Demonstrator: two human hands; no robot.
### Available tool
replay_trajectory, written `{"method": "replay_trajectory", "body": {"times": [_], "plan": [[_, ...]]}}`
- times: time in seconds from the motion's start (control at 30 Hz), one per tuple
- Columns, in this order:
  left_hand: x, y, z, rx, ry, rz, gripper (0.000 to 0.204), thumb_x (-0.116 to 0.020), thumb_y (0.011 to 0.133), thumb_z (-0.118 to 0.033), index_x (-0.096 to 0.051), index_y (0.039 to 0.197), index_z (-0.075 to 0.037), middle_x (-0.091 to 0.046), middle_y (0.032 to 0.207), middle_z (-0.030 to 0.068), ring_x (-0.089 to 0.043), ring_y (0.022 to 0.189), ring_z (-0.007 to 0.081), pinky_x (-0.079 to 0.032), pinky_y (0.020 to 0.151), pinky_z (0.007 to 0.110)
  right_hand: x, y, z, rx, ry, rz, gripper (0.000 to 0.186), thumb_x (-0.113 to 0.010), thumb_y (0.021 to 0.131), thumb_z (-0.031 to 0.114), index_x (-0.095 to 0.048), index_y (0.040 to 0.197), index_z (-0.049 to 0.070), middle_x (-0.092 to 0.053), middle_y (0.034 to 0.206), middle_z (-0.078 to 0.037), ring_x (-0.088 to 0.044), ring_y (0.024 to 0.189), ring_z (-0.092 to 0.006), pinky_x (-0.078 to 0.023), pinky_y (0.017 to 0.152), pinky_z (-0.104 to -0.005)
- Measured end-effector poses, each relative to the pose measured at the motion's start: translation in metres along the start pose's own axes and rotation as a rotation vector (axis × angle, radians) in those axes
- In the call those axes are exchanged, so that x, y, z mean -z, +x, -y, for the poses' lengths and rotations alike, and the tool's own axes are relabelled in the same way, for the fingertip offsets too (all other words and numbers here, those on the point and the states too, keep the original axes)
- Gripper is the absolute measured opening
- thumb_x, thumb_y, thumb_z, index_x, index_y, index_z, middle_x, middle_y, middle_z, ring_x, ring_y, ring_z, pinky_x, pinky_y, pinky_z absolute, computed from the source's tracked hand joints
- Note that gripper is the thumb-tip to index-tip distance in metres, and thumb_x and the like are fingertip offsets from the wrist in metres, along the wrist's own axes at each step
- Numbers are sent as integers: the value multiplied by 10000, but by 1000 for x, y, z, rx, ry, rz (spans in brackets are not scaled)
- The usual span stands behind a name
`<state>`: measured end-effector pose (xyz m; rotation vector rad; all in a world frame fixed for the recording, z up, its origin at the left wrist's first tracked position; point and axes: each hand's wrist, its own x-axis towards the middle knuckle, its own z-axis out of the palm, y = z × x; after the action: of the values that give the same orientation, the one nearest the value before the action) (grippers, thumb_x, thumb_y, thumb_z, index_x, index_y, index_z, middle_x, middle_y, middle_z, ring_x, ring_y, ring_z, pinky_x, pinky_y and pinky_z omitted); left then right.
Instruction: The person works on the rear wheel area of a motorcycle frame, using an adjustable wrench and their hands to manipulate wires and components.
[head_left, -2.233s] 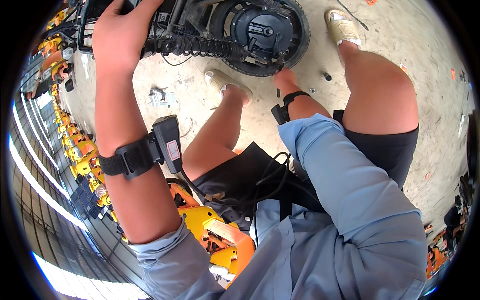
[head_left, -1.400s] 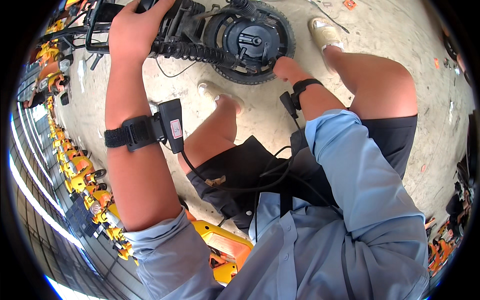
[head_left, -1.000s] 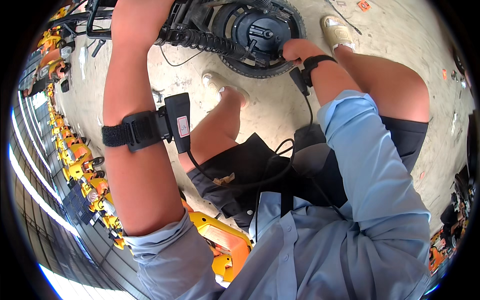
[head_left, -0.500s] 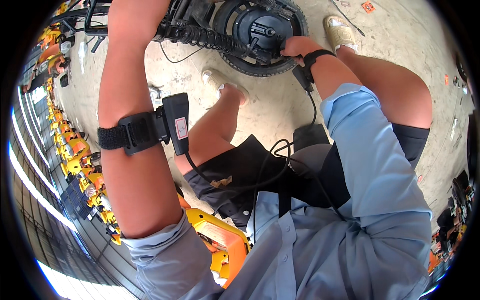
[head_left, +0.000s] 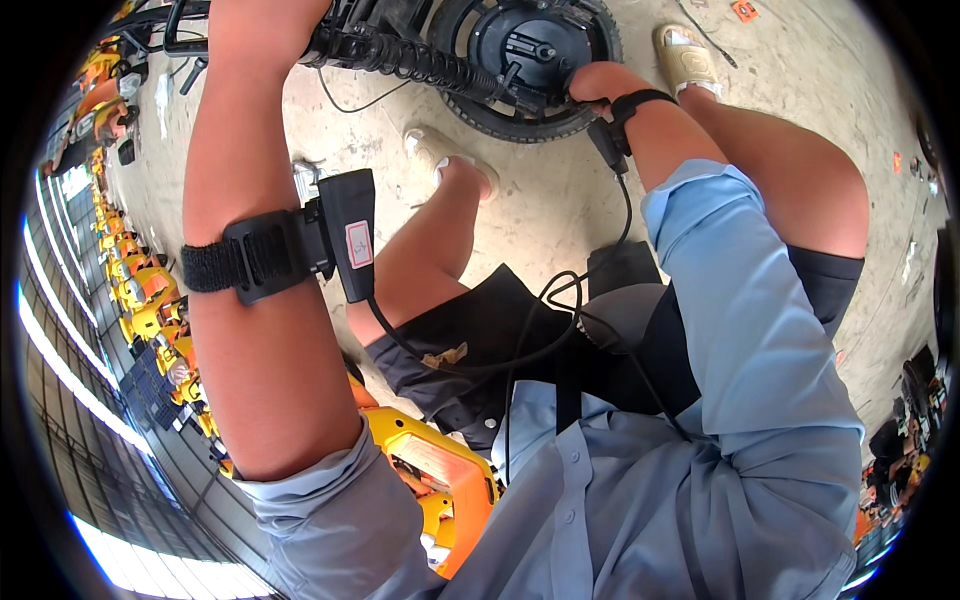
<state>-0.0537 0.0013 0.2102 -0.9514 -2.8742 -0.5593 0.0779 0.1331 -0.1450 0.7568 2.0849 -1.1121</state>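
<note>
At the top of the view a black wheel (head_left: 478, 118) with a knobbly tyre and a dark round hub (head_left: 508, 50) lies under a coil-spring shock absorber (head_left: 425, 70). My right hand (head_left: 597, 84) is at the wheel's right side, by the hub and tyre. Its fingers are curled in; whatever they hold is hidden. My left arm (head_left: 245, 150) reaches up past the black vehicle frame (head_left: 345, 40). Only the base of my left hand (head_left: 268, 18) shows at the upper edge, its fingers cut off from view.
Straps hold black boxes (head_left: 347, 235) on both forearms, and a cable (head_left: 480, 368) loops across my lap. A yellow and orange frame (head_left: 450, 465) is close below my left thigh. Yellow vehicles (head_left: 150, 305) line the left side. Loose parts (head_left: 905, 430) lie at far right.
The wheel and frame sit slightly higher in the picture. My left arm has shifted a little to the left and up. My right hand stays at the wheel's side, its fingers now less visible.
</note>
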Motion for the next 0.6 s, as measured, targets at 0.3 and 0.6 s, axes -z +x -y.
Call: {"method": "replay_trajectory", "body": {"times": [0.3, 0.6], "plan": [[0, 10, 11, 86, -19, 28, 502, -779, 791, -460, -739, 935, 20, -718, 773, 134, -689, 710, 219, -521, 696, 339, 5, -7, 17, 28, -146, 62, 214, -544, 866, 200, -613, 732, 49, -626, 722, -84, -540, 594, -222, -442, 552, -382], [1, 10, 14, 71, 24, 24, 508, -773, 796, -461, -735, 941, 24, -719, 780, 143, -692, 718, 228, -520, 698, 345, 4, -4, 17, 80, -162, 60, 299, -575, 908, 285, -654, 776, 28, -626, 706, -89, -561, 592, -239, -457, 565, -394]]}}
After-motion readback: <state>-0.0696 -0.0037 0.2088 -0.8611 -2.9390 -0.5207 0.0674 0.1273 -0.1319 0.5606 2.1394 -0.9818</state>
